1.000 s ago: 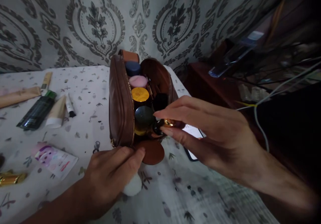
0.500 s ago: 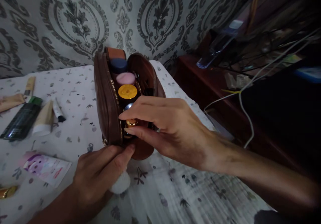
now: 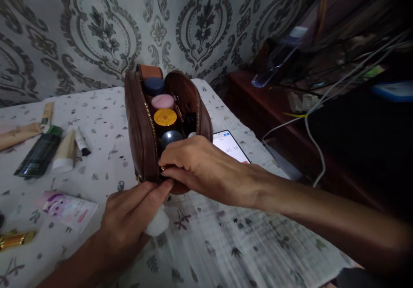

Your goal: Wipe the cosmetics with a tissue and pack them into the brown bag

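Observation:
A brown leather cosmetic bag point(image 3: 137, 129) stands unzipped on the bed-like surface. In a row inside it are a dark blue lid point(image 3: 154, 86), a pink lid point(image 3: 162, 102), a jar with a yellow-gold lid point(image 3: 165, 117) and a shiny dark round lid point(image 3: 171, 138). My right hand point(image 3: 209, 167) reaches into the near end, thumb and fingers pinched around a gold-capped bottle point(image 3: 163, 167), mostly hidden by the fingers. My left hand point(image 3: 132, 215) grips the bag's near edge. Below its fingers hangs a white fluffy pompom point(image 3: 157, 222).
Several tubes lie to the left, among them a dark green tube point(image 3: 38, 152), a beige tube point(image 3: 65, 150) and a pink-and-white tube point(image 3: 69, 210). A gold tube point(image 3: 16, 240) is nearer. A lit phone point(image 3: 230, 146) lies right of the bag. Beyond are a clear bottle point(image 3: 279, 58) and white cables point(image 3: 308, 127).
My right hand has moved down and toward me with the gold-capped bottle, lower in the bag's near end. The dark round lid and the phone now show. My left hand keeps its grip.

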Tool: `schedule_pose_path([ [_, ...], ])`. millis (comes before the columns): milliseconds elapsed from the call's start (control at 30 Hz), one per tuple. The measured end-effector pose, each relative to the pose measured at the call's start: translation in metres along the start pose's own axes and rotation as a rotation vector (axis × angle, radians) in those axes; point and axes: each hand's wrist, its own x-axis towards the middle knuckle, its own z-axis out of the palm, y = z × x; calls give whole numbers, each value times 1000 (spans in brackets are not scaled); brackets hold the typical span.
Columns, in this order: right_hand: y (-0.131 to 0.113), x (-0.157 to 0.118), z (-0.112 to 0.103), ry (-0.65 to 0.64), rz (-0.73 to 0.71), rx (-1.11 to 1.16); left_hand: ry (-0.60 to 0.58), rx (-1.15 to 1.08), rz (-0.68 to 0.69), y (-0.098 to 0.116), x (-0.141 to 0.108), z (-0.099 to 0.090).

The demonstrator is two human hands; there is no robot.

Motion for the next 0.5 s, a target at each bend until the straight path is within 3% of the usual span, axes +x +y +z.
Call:
schedule_pose_path([
  [333,-5,1,-1,-17,29,-20,3,20,-25,-6,-8,2],
  [500,-9,1,-3,27,138,1,3,-35,-19,-8,-9,-1],
])
